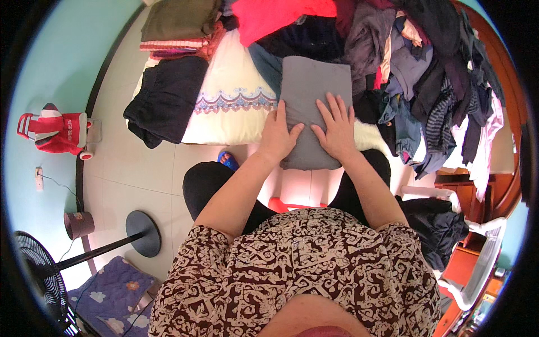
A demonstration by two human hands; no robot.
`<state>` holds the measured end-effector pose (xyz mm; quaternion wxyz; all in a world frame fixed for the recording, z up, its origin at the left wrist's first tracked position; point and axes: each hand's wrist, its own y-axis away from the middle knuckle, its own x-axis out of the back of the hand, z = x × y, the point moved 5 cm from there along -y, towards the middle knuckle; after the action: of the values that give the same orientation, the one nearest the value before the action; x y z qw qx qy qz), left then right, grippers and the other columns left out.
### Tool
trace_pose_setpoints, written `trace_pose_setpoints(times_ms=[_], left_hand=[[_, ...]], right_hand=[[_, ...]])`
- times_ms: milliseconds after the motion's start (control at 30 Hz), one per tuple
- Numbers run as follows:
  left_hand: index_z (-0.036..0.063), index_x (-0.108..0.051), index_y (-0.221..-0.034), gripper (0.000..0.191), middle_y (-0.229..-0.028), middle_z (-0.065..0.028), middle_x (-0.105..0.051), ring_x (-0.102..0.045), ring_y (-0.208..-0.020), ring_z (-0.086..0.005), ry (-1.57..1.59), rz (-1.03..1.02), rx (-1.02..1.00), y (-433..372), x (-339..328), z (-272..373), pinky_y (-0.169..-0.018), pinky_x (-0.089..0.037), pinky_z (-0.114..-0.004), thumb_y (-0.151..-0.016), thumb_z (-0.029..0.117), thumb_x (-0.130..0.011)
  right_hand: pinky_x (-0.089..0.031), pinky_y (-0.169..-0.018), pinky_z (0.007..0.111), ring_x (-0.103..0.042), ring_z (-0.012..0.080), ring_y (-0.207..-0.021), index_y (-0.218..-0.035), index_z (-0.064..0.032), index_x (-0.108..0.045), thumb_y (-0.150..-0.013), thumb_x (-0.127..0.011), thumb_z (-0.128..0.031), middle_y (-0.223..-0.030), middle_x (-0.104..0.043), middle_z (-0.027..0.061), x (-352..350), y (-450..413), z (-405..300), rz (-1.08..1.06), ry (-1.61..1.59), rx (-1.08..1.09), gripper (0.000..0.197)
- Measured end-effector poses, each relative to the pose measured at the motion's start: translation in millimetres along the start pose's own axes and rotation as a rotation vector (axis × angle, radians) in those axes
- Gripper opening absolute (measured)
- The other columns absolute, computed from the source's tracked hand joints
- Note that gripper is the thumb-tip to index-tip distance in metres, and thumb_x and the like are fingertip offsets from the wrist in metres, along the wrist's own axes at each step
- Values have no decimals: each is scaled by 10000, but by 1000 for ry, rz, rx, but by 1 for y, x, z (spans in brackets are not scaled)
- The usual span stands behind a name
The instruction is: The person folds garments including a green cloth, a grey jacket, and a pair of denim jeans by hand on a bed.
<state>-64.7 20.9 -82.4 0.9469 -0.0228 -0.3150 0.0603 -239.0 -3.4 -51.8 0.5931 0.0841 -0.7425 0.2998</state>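
A folded grey cloth [316,78], shaped into a long rectangle, lies in front of me, with its near end reaching over the bed edge towards my lap. My left hand [278,137] rests along its left edge, thumb on the top face and fingers pointing away. Flat on the right half lies my right hand [338,126], fingers spread. Left of the cloth is a cream bed cover [229,126] with a blue and purple patterned border. Black folded trousers [168,99] hang partly over the bed's left corner.
Folded clothes [181,21] are stacked at the far left. A large heap of loose clothes [421,76] covers the right side, below red fabric [286,17]. A standing fan [42,269], a bin [78,223] and a red trolley bag [59,130] stand left.
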Motion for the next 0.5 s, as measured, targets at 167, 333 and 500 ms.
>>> trace_pose_setpoints(times_ms=[167, 333, 500], left_hand=[[-72, -328, -1408, 856, -1312, -289, -486, -522, -1183, -394, 214, -4, 86, -10, -7, -10, -982, -447, -423, -802, 358, -753], [-69, -369, -1384, 857, -1282, -226, -548, -563, -1153, -304, 816, -186, 343, -27, -19, -40, -960, -471, -408, -773, 349, -801], [-59, -450, -1324, 775, -1217, -184, -602, -600, -1094, -290, 1066, -332, 455, -32, -23, -21, -931, -499, -387, -738, 268, -837]], right_hand=[[-239, -1108, 566, -268, 394, -1396, -1435, -63, -376, -873, -623, -380, -1504, -302, 221, -32, 8, 57, 141, -161, -212, 691], [-361, -1071, 409, -483, 423, -1245, -1339, 87, -445, -911, -575, -459, -1317, -509, 303, -58, 23, 107, 92, -534, -868, 706], [-410, -1021, 423, -539, 396, -1203, -1279, 97, -513, -866, -614, -520, -1282, -553, 296, -56, 13, 113, 13, -517, -869, 750]])
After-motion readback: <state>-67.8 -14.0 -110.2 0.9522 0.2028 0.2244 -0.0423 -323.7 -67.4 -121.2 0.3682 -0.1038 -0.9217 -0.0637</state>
